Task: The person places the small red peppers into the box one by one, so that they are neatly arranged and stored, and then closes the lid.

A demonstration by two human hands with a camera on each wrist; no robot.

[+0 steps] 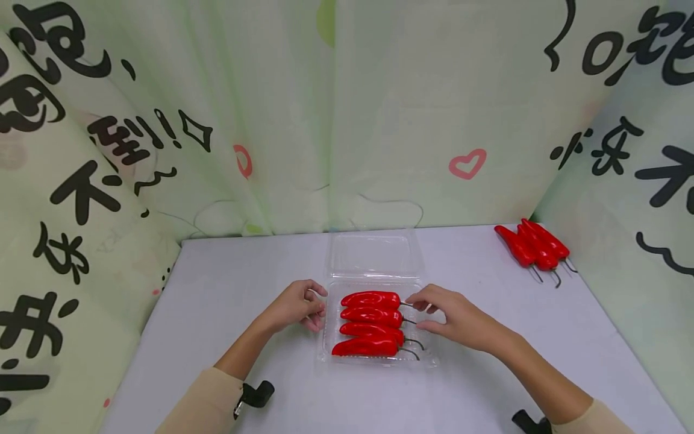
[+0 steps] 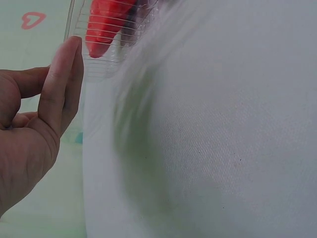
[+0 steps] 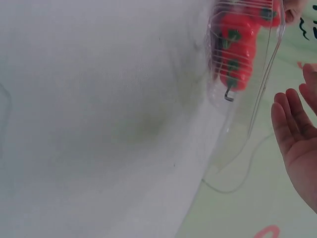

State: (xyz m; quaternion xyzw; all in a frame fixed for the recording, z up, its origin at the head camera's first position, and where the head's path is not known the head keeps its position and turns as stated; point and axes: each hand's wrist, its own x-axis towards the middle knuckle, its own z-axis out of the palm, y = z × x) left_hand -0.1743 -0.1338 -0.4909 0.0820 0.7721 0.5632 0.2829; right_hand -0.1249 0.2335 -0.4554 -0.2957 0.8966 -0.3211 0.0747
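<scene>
Peppers [image 1: 371, 316], four, lie in a row in the clear box [image 1: 374, 286] on the counter [image 1: 228, 277], tips toward nine o'clock. Its lid [image 1: 374, 256] stands open at twelve. The left grip [image 1: 302, 305] at nine and right grip [image 1: 461, 316] at three are both released, just beside the box. Three more peppers [image 1: 537, 244] lie at two.

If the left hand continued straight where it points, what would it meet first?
The left hand would probably meet the box first, at its left side; whether they touch is unclear.
</scene>
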